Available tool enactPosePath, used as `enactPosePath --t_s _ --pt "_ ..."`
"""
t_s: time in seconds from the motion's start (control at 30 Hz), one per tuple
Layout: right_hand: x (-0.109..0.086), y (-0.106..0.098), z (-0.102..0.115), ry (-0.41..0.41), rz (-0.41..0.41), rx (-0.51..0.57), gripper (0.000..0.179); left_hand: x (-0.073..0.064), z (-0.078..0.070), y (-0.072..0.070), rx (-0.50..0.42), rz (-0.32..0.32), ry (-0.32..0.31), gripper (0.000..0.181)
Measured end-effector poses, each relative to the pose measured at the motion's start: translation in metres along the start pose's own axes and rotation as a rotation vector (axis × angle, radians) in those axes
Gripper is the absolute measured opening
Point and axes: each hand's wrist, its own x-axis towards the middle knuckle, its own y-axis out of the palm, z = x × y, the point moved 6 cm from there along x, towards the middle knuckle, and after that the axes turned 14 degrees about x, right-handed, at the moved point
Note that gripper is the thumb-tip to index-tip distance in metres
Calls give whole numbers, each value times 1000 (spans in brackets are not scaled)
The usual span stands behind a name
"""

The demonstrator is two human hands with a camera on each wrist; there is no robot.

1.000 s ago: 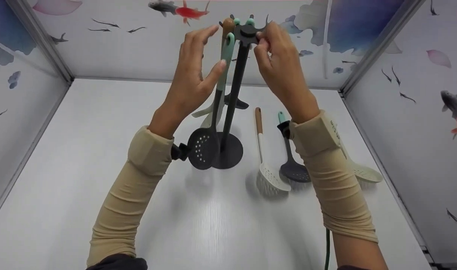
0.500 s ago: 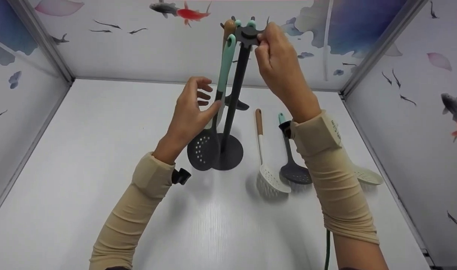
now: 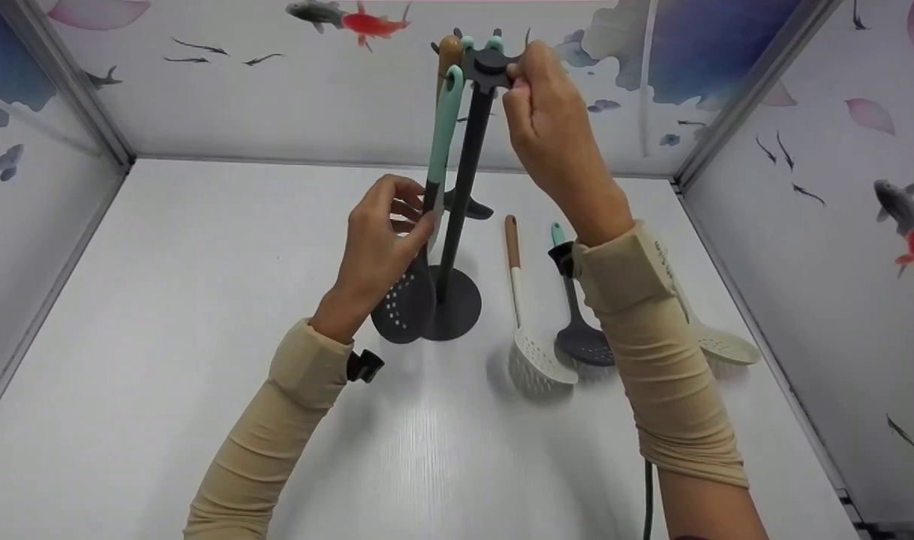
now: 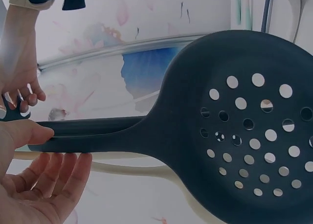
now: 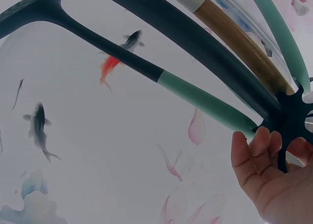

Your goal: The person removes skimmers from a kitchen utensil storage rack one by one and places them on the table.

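A black utensil stand point(image 3: 468, 161) with a round base point(image 3: 463, 307) stands upright on the table. From its hooked top point(image 3: 491, 66) hangs a dark skimmer point(image 4: 181, 101) with a mint handle point(image 3: 443, 127). My left hand point(image 3: 382, 232) pinches the skimmer's dark shaft below the mint part, thumb on one side and fingers on the other. With my right hand point(image 3: 554, 135) I grip a hook arm at the stand's top. Also hanging there are a wooden-handled utensil point(image 5: 244, 48) and another mint-handled one point(image 5: 283, 33). My left hand partly hides the skimmer's head in the head view.
Right of the stand lie a white skimmer point(image 3: 539, 356) with a wooden handle and a dark slotted utensil point(image 3: 583, 341) with a mint handle. A pale green skimmer point(image 3: 727, 346) lies partly behind my right forearm. Printed panels point(image 3: 277, 105) wall in the white table point(image 3: 202, 300).
My left hand has come down from beside the mint handle to the skimmer's dark shaft, and its fingers have closed there. My right hand keeps its grip on the stand's top.
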Motion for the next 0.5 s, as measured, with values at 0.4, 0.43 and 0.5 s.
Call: enactPosePath --t_s 0.4,0.43,0.5 --pt "0 1 -1 21 -5 -3 23 0 -1 -5 -32 -14 4 24" --pt "-1 1 -1 21 -6 -2 23 0 -2 -6 -35 -15 5 24" --pt "-1 1 0 19 -7 1 23 0 -2 -8 -39 -18 7 24"
